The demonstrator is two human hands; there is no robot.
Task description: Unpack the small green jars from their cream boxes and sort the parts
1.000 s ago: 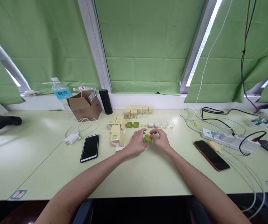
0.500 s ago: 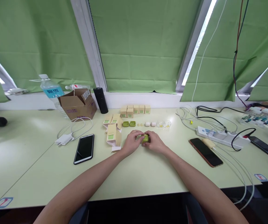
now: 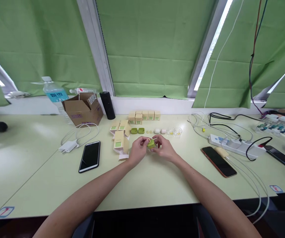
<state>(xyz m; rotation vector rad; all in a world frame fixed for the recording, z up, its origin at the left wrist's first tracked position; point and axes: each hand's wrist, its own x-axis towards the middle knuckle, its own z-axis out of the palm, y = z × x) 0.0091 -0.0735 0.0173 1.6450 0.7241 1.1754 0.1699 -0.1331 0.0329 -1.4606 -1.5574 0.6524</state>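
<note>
More of the small, glossy, rounded-square green case [image 3: 151, 143] shows than half a second ago, over the smooth pale worktop [image 3: 147, 185]; fingers of the left hand [image 3: 138, 150] and right hand [image 3: 166, 149] clamp its opposite sides.

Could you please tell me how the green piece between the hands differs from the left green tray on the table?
The green piece is held by the left hand and right hand, while the left green tray rests untouched on the table. The green piece shows a smooth outer face; the left green tray shows a hollow, open top. The green piece is nearer the person than the left green tray. Both are small and green.
</note>
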